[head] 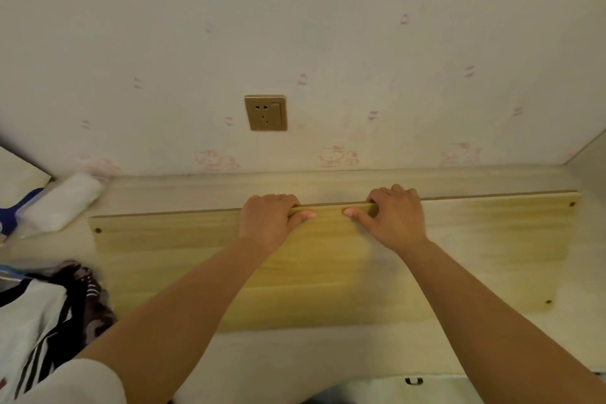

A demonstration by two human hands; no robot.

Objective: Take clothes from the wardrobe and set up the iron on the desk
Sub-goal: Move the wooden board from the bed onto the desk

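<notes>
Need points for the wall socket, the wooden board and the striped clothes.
wall socket (266, 113), head view, middle of its gold faceplate.
wooden board (475, 249), head view, bare face right of the hands.
striped clothes (36, 321), head view, white fabric with black stripes, lower left.

A yellowish wooden board (328, 259) lies flat on the pale desk (295, 357), its far edge running parallel to the wall. The left hand (267, 221) and right hand (395, 218) both grip that far edge near its middle, fingers curled over the edge, thumbs on the near face. A gold wall socket (266, 112) sits on the patterned wallpaper (360, 43) above. At far left rests a white roll (62, 202); at near left lies striped black-and-white clothing (36, 321).
</notes>
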